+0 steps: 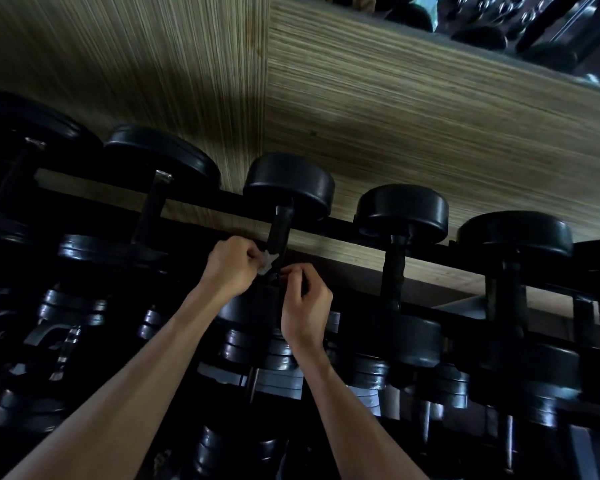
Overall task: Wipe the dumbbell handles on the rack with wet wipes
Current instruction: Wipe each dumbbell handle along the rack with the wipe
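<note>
Both hands work at one dumbbell handle (pixel 278 233) on the rack's (pixel 354 227) top rail. The left hand (pixel 230 265) pinches a pale wet wipe (pixel 266 262) against the handle's left side; the right hand (pixel 305 301) has fingers curled beside it, contents unclear.

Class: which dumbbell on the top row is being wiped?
The middle dumbbell: both hands meet at its handle, the left hand pressing a wipe against it.
</note>
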Tool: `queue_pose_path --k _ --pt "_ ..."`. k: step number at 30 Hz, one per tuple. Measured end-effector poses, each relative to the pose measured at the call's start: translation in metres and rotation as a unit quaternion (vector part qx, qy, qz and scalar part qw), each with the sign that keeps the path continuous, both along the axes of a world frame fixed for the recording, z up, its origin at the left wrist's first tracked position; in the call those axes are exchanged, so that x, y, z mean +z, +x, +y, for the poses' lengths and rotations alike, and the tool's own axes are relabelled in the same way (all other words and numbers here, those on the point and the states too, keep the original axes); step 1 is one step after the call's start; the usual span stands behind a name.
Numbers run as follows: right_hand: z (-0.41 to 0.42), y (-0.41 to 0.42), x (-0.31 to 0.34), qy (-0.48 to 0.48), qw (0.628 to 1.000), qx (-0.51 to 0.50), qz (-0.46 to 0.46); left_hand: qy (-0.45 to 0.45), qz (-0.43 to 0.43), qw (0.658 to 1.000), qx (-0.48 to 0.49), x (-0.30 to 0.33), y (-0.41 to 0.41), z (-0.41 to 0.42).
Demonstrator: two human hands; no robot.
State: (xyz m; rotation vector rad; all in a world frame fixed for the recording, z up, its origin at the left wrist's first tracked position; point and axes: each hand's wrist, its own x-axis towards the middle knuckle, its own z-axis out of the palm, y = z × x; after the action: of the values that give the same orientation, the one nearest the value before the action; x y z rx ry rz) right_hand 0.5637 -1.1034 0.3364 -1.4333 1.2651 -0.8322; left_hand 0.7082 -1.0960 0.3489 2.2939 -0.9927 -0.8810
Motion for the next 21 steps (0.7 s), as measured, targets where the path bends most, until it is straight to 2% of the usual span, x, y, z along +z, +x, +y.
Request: queue_pose_path --k 3,11,16,21 --pt "0.000 0.000 0.000 -0.001 1.000 -0.004 0.004 -0.003 -0.018 1.000 0.003 0.000 -0.004 0.003" --pt "0.001 0.000 0.001 0.002 1.000 -0.004 0.000 0.028 -0.002 0.999 0.029 0.001 -0.005 0.000" --pt "0.001 0.000 0.001 -0.005 1.000 -0.006 -0.007 -0.055 0.000 0.993 0.105 0.005 -0.012 -0.011" --pt "0.000 -0.001 -0.001 -0.008 1.000 -0.006 -0.012 -0.111 0.028 0.991 0.063 -0.001 -0.016 -0.004"
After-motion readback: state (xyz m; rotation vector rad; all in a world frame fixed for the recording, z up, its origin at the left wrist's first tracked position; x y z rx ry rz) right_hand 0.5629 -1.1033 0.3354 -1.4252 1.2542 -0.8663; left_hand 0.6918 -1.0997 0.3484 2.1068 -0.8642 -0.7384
